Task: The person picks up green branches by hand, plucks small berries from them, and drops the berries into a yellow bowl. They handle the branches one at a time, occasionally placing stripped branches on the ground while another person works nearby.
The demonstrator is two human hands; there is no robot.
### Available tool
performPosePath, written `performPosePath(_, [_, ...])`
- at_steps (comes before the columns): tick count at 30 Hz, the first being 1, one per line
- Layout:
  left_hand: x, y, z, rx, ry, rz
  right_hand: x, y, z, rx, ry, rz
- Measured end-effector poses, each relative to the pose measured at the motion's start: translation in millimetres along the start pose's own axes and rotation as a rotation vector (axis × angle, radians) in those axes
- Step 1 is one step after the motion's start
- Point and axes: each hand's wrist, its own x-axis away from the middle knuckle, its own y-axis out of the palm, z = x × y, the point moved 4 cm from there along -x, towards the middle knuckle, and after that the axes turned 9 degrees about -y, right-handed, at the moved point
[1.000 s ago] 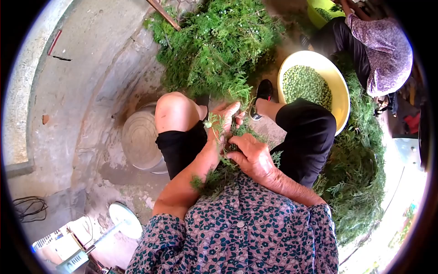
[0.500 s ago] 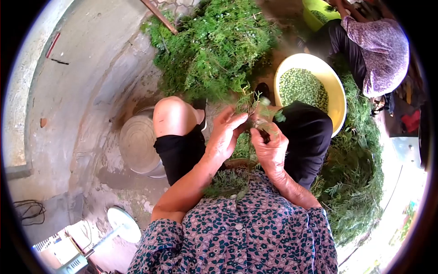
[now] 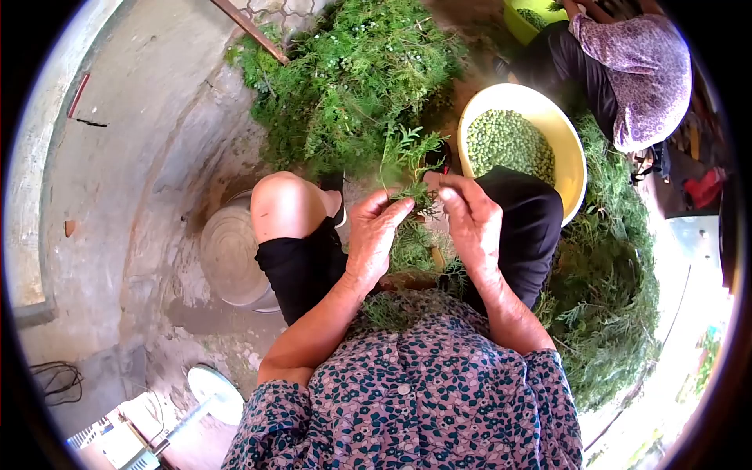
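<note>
My left hand point(image 3: 371, 239) is closed, pinching a green conifer sprig point(image 3: 411, 160) between thumb and fingers, above the gap between my knees. My right hand point(image 3: 475, 223) is at the sprig's right side, thumb and forefinger drawn together by its foliage. What those fingertips hold is too small to make out. Loose green clippings point(image 3: 399, 308) lie in my lap. Beyond my right knee a yellow basin point(image 3: 574, 168) holds many small round green berries point(image 3: 509, 145).
A big heap of conifer branches point(image 3: 345, 86) lies ahead, with more cut branches point(image 3: 603, 313) to the right. At left stand a round metal pot point(image 3: 231, 254) and a fan point(image 3: 215, 395). A person point(image 3: 638, 74) sits at upper right near a green basin point(image 3: 523, 27).
My hands have moved slightly apart, the right one outward from the sprig's stem. The sprig now sits more in the left fingers. The whole view has shifted a little.
</note>
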Motion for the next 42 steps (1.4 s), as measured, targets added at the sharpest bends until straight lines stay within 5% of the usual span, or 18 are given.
performPosePath(3, [1.5,8.5,0.8,-0.032,0.028,-0.055,-6.0,8.0,0.3,-0.018,0.086,-0.174])
performPosePath(6, [3.8,12.6,4.6,-0.053,0.006,-0.054,-5.4,13.8,8.5,-0.027,-0.161,-0.064])
performPosePath(8, [2.8,11.3,5.1,-0.045,-0.044,-0.036,1.5,16.7,16.2,-0.477,0.454,-0.069])
performPosePath(11, [-1.2,8.0,3.7,-0.027,-0.072,-0.045,-13.4,-5.9,29.4,-0.701,0.545,0.197])
performPosePath(17, [-14.4,-9.6,28.3,0.216,-0.097,0.081,-64.5,-91.1,45.1,-0.322,0.361,0.245])
performPosePath(21, [-38.5,-32.2,35.7,0.455,-0.007,0.074,-92.3,-174.4,98.1,0.735,-0.006,0.134])
performPosePath(23, [-41.3,-33.4,42.5,0.526,0.008,0.054,-91.2,-205.5,128.7,0.863,0.092,0.219])
performPosePath(25, [-43.1,-34.4,44.7,0.646,-0.042,0.133,-85.8,-208.1,121.8,0.576,0.183,0.274])
performPosePath(28, [-54.9,-46.5,41.4,0.663,-0.093,0.139,-71.1,-165.7,81.9,0.540,0.058,0.118])
performPosePath(30, [-59.9,-46.0,42.5,0.694,-0.114,0.118,-54.8,-119.4,43.0,0.153,0.186,0.081])
performPosePath(33, [-61.7,-39.1,43.7,0.665,-0.113,0.188,-34.5,-62.8,3.4,0.192,-0.103,-0.217])
performPosePath(36, [-61.5,-23.2,41.5,0.632,-0.136,0.165,-20.8,-17.7,7.2,0.238,-0.133,-0.557])
performPosePath(40, [-60.3,2.3,42.1,0.442,-0.138,0.057,-8.2,19.1,19.5,0.090,-0.029,-0.685])
performPosePath(42, [-59.2,6.2,43.5,0.322,-0.144,0.046,1.3,23.5,32.7,-0.384,0.526,-0.526])
